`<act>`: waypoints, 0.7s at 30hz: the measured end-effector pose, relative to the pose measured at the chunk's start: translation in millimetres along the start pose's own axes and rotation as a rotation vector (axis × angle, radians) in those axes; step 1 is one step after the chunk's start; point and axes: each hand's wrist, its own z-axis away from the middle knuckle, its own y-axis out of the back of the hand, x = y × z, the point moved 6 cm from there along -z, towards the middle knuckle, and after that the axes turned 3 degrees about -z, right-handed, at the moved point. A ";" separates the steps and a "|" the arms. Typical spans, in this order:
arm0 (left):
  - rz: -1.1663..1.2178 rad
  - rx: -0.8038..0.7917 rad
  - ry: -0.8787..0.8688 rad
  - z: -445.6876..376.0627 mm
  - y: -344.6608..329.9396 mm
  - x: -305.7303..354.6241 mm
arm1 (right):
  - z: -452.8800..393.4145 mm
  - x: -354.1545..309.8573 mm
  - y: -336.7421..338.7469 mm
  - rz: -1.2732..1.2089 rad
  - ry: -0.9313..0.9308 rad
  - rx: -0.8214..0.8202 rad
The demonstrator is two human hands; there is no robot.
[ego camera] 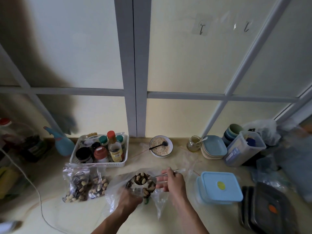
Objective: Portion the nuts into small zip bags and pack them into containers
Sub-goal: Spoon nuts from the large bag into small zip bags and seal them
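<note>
My right hand (170,181) grips the handle of a spoon (141,179) heaped with mixed nuts, held over the mouth of a large clear plastic bag (118,188). My left hand (129,200) grips that bag near its opening; more nuts (148,190) show inside it. Two small zip bags filled with nuts lie side by side on the counter to the left, one (76,184) larger than the other (99,185). A light blue lidded container (220,186) stands to the right of my hands. Empty clear zip bags (190,159) lie behind my right hand.
A white basket of jars and bottles (99,151) stands behind the filled bags. A bowl of oats with a black spoon (161,146), a jar (194,143), stacked plates (214,147), a tall clear container (243,149) and dark containers (268,211) line the back and right. A cord (36,188) crosses the left counter.
</note>
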 end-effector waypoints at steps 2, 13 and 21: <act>-0.036 0.033 -0.045 1.2 -0.2 8.0 | 2.4 -6.3 2.1 0.038 0.019 -0.022; -0.121 0.128 -0.181 -14.6 1.9 11.7 | 0.0 -23.5 -2.8 0.258 0.105 -0.174; -0.125 0.131 -0.322 -17.7 2.5 21.8 | 6.2 -30.0 -29.9 0.494 0.218 -0.519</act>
